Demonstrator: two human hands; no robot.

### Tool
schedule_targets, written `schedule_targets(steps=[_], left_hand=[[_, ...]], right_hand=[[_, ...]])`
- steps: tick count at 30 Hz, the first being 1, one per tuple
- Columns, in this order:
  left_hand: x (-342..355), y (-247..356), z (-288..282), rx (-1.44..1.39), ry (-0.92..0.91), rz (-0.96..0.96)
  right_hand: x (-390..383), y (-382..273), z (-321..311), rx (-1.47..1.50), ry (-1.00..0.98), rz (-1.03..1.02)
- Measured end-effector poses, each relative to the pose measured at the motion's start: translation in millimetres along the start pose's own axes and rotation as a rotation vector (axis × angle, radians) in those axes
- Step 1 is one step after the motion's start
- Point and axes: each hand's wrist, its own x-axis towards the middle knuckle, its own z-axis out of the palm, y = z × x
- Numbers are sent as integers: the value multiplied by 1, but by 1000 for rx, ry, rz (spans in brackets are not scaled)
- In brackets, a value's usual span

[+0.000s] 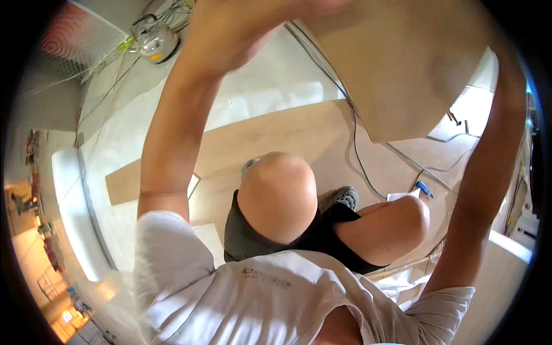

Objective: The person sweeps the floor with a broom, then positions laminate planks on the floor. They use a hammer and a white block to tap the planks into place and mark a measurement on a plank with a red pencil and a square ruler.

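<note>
1. A large pale-brown panel [402, 63] fills the upper right of the view, raised in front of the person's head and well clear of the floor, with its lower corner hanging above the right thigh
2. Under it, light wooden planks [276, 135] lie flat on the white floor. The person crouches over them with one knee [279, 192] raised and a grey shoe [342, 198] tucked beneath
3. The left hand [230, 34] is up at the panel's left edge, blurred and partly cut by the top of the picture. It seems to bear on the board, but how far its fingers are closed cannot be told
4. The right forearm [489, 167] climbs along the right rim to the panel's far side. The right hand itself is hidden, so its grip cannot be judged
5. The step in hand looks like lifting and carrying the panel with both arms
6. Thin grey cables [356, 155] cross the planks, with a small blue object [424, 188] beside them and a round device [155, 43] further off
7. Any move with the board calls for steady hold on both edges and a low corner kept clear of knee and cables
</note>
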Motion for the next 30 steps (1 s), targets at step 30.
schedule_targets(steps=[30], left_hand=[[-490, -206, -102, -427, 1296, -667]], right_hand=[[-372, 304, 293, -457, -659, 993]])
